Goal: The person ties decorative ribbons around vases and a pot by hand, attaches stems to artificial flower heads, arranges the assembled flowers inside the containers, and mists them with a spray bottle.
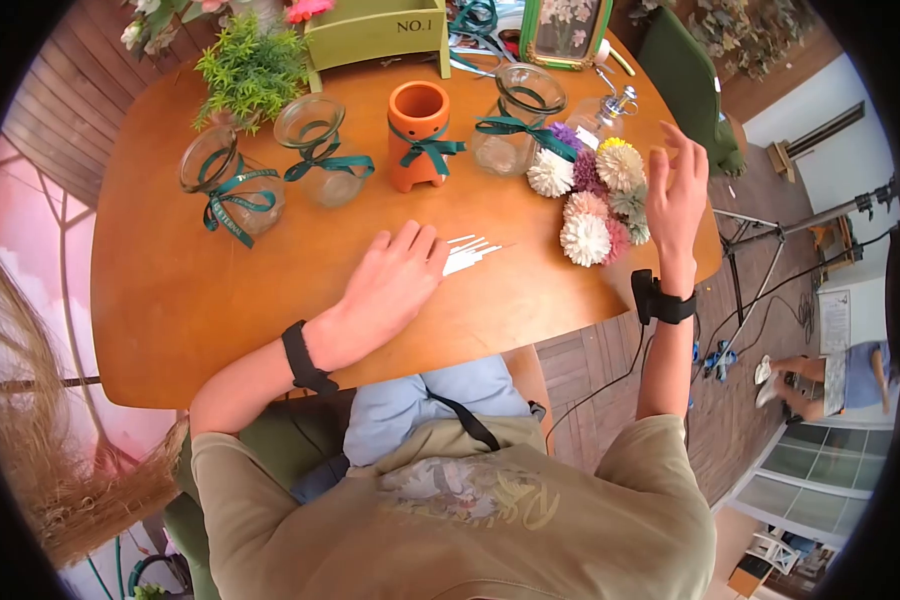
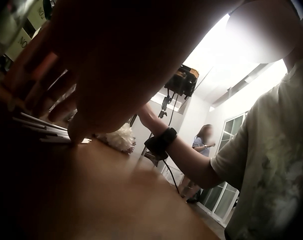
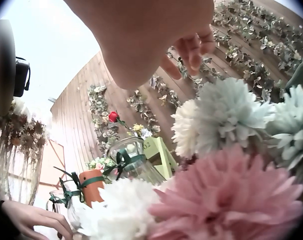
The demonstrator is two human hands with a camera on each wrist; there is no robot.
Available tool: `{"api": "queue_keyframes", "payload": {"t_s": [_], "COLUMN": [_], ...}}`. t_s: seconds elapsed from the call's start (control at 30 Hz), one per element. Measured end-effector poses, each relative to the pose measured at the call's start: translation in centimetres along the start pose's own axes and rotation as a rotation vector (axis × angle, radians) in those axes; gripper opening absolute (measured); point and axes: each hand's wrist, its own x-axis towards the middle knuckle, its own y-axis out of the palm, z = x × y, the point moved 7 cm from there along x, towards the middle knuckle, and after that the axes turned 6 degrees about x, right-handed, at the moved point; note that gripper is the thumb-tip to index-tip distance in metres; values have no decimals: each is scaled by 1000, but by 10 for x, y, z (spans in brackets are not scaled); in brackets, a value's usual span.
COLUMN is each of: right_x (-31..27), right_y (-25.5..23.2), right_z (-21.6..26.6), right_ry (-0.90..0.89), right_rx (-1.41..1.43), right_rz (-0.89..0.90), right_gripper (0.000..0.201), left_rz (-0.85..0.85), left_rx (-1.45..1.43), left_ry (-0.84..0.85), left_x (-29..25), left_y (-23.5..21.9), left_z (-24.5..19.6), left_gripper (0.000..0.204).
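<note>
Two hands [image 1: 395, 285], three glass vases [image 1: 338, 188], one pot [image 1: 411, 170], four bows [image 1: 431, 149]

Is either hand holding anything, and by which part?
The right hand holds nothing. The left hand is at the white sticks; whether it grips them cannot be told.

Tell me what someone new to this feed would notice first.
Probably the colourful flowers, bunched on the right side of the table beside the raised right hand. Next, perhaps, the orange pot with its green ribbon, standing between glass jars. The white sticks by the left hand also stand out against the brown wood.
</note>
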Motion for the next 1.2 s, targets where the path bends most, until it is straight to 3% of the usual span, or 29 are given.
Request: {"api": "queue_keyframes", "payload": {"t_s": [0.07,0.1,0.2,0.23,0.4,0.5,0.63,0.73,1.0,1.13,1.2], "right_x": [7,13,20,23,33,36,46,45,31,15,7], "right_y": [-8,-13,-8,-6,21,48,85,109,80,66,62], "right_z": [15,36,75,91,176,206,213,209,198,194,192], "right_ry": [60,-69,-76,-159,-274,-271,-282,-242,-245,-211,-180], "right_rx": [217,237,402,471,573,454,424,522,512,541,550], "right_rz": [0,-92,-34,-60,223,258,266,430,388,412,458], "right_gripper": [31,21,18,15,39,48,49,42,43,49,52], "left_rz": [34,66,6,6,50,39,75,-42,-415,-541,-697], "left_rx": [57,114,102,105,64,54,-12,-54,-521,-602,-570], "left_ry": [44,94,139,135,175,186,124,-26,-281,-310,-308], "left_x": [0,0,-3,-4,-8,-10,-6,1,3,3,0], "left_y": [-2,-2,-1,-2,-9,-9,-9,-16,-33,-32,-41], "left_z": [-2,-5,-9,-10,-18,-22,-12,6,35,45,48], "left_gripper": [24,26,29,29,29,29,23,25,37,45,61]}}
